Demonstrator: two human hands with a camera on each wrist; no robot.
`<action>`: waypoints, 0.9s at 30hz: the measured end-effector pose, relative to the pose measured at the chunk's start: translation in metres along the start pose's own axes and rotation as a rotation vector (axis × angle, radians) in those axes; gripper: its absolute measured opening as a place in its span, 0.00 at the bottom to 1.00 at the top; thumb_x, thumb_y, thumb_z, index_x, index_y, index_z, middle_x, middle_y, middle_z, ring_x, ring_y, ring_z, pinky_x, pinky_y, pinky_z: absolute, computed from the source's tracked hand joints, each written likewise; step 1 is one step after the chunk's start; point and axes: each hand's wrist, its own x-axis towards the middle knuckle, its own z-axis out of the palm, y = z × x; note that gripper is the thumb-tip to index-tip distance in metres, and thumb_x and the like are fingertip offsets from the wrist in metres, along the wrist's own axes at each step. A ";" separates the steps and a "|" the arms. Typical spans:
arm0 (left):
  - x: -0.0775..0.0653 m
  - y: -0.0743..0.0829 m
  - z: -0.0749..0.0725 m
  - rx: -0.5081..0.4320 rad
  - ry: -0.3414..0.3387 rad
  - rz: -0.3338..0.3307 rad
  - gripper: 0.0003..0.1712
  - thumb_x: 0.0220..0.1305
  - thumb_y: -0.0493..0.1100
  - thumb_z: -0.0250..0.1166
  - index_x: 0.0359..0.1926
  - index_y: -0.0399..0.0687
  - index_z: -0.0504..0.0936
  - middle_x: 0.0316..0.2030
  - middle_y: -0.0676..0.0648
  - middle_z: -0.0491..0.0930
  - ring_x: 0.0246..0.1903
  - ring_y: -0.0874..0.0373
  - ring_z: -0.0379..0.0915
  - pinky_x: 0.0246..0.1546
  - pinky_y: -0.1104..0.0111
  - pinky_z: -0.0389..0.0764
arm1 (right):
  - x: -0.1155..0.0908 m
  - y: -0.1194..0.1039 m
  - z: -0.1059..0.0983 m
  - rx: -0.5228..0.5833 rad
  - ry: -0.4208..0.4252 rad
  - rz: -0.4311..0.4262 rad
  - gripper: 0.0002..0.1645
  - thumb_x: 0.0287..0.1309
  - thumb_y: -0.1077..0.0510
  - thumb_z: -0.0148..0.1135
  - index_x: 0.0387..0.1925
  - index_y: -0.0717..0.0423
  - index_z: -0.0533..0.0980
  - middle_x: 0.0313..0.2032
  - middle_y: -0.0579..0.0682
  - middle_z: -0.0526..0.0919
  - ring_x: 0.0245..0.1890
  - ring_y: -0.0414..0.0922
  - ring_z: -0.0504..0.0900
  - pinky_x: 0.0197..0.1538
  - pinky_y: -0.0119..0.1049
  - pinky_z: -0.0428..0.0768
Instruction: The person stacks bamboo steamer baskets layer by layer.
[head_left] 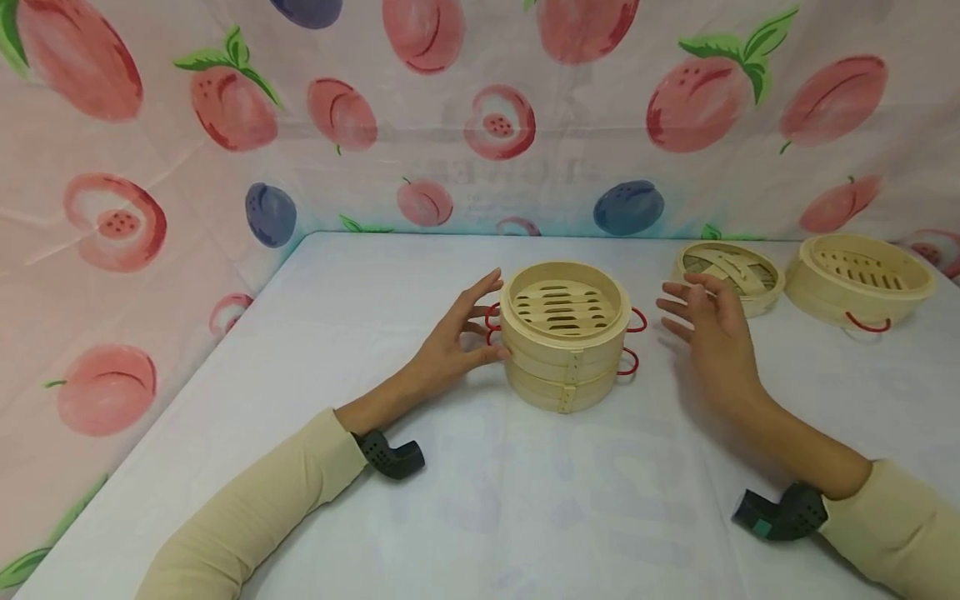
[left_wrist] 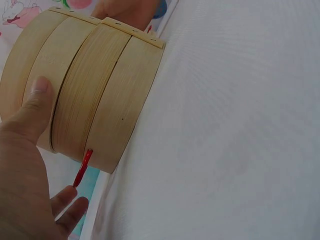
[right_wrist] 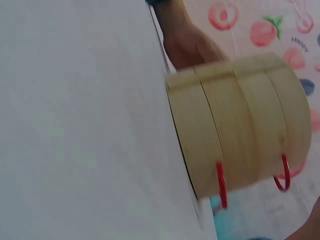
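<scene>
Two round bamboo steamer baskets stand stacked on the white tabletop, the upper basket (head_left: 536,357) showing a slatted floor and the lower basket (head_left: 534,388) directly beneath. Red loop handles stick out on both sides. My left hand (head_left: 450,343) touches the stack's left side, its fingers spread; in the left wrist view the thumb (left_wrist: 36,102) lies against the upper basket and two fingers hang near a red handle (left_wrist: 82,167). My right hand (head_left: 716,346) hovers apart from the stack on the right, fingers loosely extended and holding nothing.
Behind my right hand lies a round bamboo piece with woven strips (head_left: 738,268), perhaps an upturned lid. Beside it stands another slatted steamer basket (head_left: 828,287) with a red handle. A peach-printed cloth (head_left: 570,100) hangs along the back and left of the white tabletop (head_left: 465,517).
</scene>
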 end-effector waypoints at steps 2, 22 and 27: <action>0.000 0.005 0.001 0.003 0.011 0.015 0.52 0.55 0.41 0.72 0.75 0.54 0.50 0.70 0.44 0.56 0.58 0.52 0.68 0.51 0.53 0.72 | 0.006 0.001 -0.007 0.038 0.063 -0.016 0.23 0.72 0.47 0.44 0.61 0.55 0.60 0.57 0.58 0.70 0.55 0.46 0.73 0.51 0.24 0.74; 0.001 0.035 0.005 0.005 0.018 0.127 0.47 0.43 0.22 0.73 0.64 0.30 0.59 0.66 0.32 0.56 0.63 0.47 0.60 0.44 0.43 0.72 | 0.035 0.024 -0.065 -0.343 0.471 0.168 0.21 0.74 0.46 0.37 0.63 0.44 0.61 0.53 0.39 0.68 0.58 0.37 0.64 0.59 0.25 0.60; 0.001 0.035 0.006 0.010 0.016 0.124 0.47 0.43 0.22 0.73 0.65 0.31 0.60 0.66 0.31 0.56 0.62 0.48 0.61 0.44 0.43 0.72 | 0.035 0.029 -0.068 -0.411 0.496 0.172 0.22 0.73 0.45 0.37 0.64 0.43 0.60 0.55 0.40 0.65 0.59 0.38 0.60 0.61 0.29 0.56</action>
